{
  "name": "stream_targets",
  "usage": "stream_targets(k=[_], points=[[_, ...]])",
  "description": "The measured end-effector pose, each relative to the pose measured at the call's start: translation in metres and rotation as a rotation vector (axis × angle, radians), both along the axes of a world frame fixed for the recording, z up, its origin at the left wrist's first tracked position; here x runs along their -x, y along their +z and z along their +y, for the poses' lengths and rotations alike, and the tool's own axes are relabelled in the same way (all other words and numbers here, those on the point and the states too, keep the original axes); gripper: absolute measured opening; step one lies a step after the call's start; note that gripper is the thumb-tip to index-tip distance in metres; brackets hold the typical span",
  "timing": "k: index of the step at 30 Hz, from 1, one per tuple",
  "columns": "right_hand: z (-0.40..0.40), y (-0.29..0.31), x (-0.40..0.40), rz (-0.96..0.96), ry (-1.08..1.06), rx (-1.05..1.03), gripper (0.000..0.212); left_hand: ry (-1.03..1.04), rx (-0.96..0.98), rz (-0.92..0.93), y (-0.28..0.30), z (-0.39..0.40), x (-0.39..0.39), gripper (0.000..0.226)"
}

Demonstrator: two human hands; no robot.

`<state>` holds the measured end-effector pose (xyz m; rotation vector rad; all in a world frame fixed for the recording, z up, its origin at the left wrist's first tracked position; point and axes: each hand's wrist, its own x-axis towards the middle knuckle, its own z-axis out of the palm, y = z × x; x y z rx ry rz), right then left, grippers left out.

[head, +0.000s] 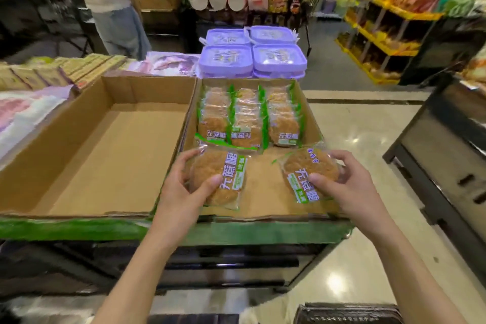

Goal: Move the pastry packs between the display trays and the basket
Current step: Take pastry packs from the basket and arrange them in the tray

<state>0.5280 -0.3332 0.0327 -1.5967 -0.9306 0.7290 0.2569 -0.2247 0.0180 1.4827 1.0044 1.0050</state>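
Note:
Two cardboard display trays sit side by side on a green-edged stand. The left tray [65, 166] holds nothing. The right tray [265, 189] has three rows of clear, green-trimmed pastry packs [249, 116] at its far end. My left hand [184, 187] grips one round pastry pack [221, 179] over the near left part of the right tray. My right hand [342, 181] grips another pastry pack [305, 173] over the tray's near right part. A dark basket [347, 313] shows at the bottom edge, partly cut off.
Purple lidded boxes [252, 55] are stacked behind the right tray. Flat snack boxes and pink packets [34, 79] lie to the left. A person [113, 8] stands at the back left. A dark cabinet [447, 155] is at the right, yellow shelves [381, 34] beyond.

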Motion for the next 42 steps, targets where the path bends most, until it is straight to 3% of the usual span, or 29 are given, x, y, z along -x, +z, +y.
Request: stream_targets(k=[6,11,14,17,20,23,29,39,42], points=[[0.146,-0.014,-0.071,-0.793,0.284,0.375,0.057,-0.014,-0.160,0.200,-0.008,0.096,-0.016,0.053],[0.220,-0.035,-0.089,-0.945,0.431,0.532,0.058,-0.033,-0.375,0.598,-0.021,0.150,-0.020,0.055],[0.237,-0.047,-0.092,-1.146,0.401,0.585,0.056,-0.199,-0.506,0.884,-0.020,0.181,-0.028,0.058],[0.235,-0.070,-0.093,-1.307,0.286,0.459,0.053,-0.330,-0.705,1.207,-0.020,0.209,-0.049,0.056],[0.229,-0.081,-0.095,-1.345,0.157,0.300,0.057,-0.302,-0.810,1.462,-0.022,0.230,-0.073,0.051],[0.233,-0.079,-0.093,-1.386,0.160,0.255,0.064,-0.191,-0.840,1.510,-0.036,0.246,-0.079,0.047],[0.238,-0.080,-0.082,-1.336,0.312,0.250,0.081,-0.122,-0.935,1.532,-0.056,0.251,-0.081,0.086],[0.232,-0.086,-0.086,-1.325,0.336,0.352,0.099,-0.197,-0.633,1.455,-0.076,0.226,-0.105,0.110],[0.232,-0.091,-0.087,-1.353,0.343,0.402,0.100,-0.158,-0.632,1.440,-0.083,0.232,-0.108,0.110]])
